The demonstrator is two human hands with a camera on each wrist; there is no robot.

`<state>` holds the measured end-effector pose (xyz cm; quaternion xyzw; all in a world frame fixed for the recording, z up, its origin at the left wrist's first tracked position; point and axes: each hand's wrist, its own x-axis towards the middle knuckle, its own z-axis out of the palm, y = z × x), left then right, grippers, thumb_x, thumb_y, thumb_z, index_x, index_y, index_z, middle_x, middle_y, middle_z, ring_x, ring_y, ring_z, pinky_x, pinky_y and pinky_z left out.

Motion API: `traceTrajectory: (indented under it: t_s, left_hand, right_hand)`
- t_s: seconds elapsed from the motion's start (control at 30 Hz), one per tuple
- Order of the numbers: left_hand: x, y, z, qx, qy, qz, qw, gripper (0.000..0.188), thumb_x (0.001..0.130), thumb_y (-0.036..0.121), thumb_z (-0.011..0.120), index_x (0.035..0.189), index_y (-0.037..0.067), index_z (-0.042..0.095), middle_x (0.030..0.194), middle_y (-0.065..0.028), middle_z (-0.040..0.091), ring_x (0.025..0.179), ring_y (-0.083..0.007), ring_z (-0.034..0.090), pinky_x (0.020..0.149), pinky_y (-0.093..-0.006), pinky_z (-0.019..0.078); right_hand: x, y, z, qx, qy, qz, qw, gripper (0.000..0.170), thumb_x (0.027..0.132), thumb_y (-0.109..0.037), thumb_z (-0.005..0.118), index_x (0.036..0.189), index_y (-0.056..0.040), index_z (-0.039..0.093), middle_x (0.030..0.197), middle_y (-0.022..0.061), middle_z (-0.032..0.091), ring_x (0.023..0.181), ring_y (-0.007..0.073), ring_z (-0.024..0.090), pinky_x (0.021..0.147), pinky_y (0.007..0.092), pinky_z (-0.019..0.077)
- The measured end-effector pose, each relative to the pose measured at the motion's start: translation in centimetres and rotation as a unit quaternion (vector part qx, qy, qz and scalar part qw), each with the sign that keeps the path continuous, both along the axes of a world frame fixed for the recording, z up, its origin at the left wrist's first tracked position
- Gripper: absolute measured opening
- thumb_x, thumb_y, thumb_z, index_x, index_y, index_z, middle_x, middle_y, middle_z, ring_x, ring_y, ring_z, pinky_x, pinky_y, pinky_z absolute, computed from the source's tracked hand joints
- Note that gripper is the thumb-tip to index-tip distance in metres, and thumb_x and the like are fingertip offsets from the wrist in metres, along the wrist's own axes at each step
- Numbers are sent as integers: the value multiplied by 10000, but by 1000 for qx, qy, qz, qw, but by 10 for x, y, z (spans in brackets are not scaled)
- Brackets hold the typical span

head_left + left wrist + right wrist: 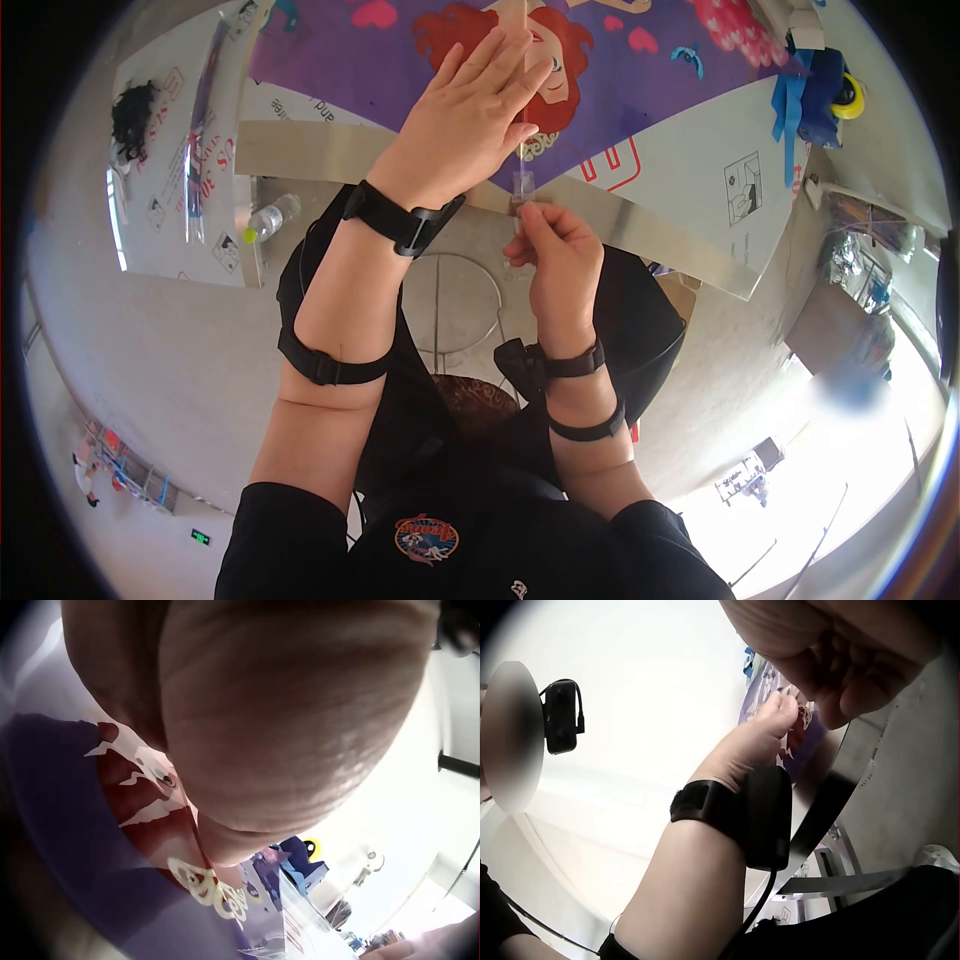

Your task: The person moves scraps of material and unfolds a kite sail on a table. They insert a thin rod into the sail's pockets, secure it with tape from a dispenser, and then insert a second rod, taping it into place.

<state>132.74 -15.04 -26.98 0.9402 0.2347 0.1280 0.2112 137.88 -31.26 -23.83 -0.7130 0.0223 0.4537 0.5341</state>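
My left hand [460,125] lies palm down with straight fingers on a purple printed sheet [335,65] showing a red-haired cartoon figure. From under its fingers a narrow clear strip [523,184] runs toward me over the sheet's pointed near corner. At the board's front edge my right hand [562,258] pinches the strip's near end between thumb and curled fingers. The left wrist view has the left palm [277,712] close over the print, pale lettering [206,889] beside it. In the right wrist view, the right hand's curled fingers [859,697] hide what they hold.
Beneath the sheet is a white board [690,205] with a metallic front edge. A clear bottle [273,218] with a green cap lies at left, near another board [150,215] bearing a black tangled bundle [132,120]. Blue straps [787,110] and a yellow ring-shaped thing [849,97] are at right.
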Motion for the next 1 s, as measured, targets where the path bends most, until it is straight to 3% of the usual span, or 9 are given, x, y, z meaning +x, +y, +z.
traceTrajectory:
  t_s: [0.27,0.57,0.67,1.0]
  left_hand:
    - [0,-2,4,-20,-1,-20,1000,778,709,404,685,1373,197,337,1453,-67,263,1350,-238,220,1081,-439,246]
    - [-3,-6,-1,-5,10,-17,1000,930,600,472,726,1387,209,308,1453,-64,264,1336,-231,255,1079,-448,255]
    - [-3,-7,0,-2,18,-17,1000,863,599,411,766,1336,150,400,1426,-94,312,1345,-250,239,1065,-455,273]
    - [-11,-13,9,9,20,-2,1000,880,596,436,758,1340,139,394,1423,-82,322,1339,-232,253,1072,-431,269]
  right_hand:
    - [2,0,-3,10,35,-11,999,162,847,-133,614,867,28,607,692,53,591,545,132,573,494,225,450]
    - [3,2,-1,-2,38,-12,999,163,852,-124,604,843,39,598,668,55,581,537,127,580,490,217,460]
    - [4,3,0,-7,46,-8,999,168,852,-124,601,848,44,599,672,60,583,545,133,589,493,220,465]
    - [1,-7,-1,-26,56,14,998,161,849,-126,605,854,35,600,682,67,594,560,153,608,498,228,476]
